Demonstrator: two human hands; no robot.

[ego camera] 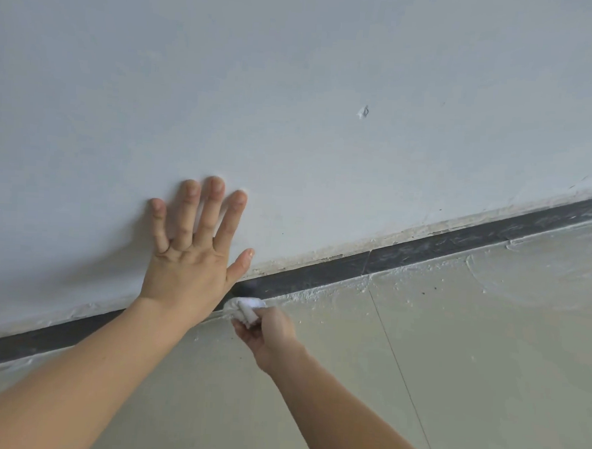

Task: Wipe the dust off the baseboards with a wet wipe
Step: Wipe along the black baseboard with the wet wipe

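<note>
White scuffed wall (296, 70), pale dusty tiled floor (486, 354)

L hand (190, 253) is lying flat, fingers spread, ctr-left of frame, arm extending from lower left. R hand (268, 332), just below-right, is pinching wipe (245, 305) w/ curled fingers.

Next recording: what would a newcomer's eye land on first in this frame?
The left hand, fingers spread, lies flat on the white wall at centre-left. Just below it, the right hand grips a wadded wet wipe against the dark baseboard, which runs diagonally across the frame. White dust lines the floor edge to the right.
</note>
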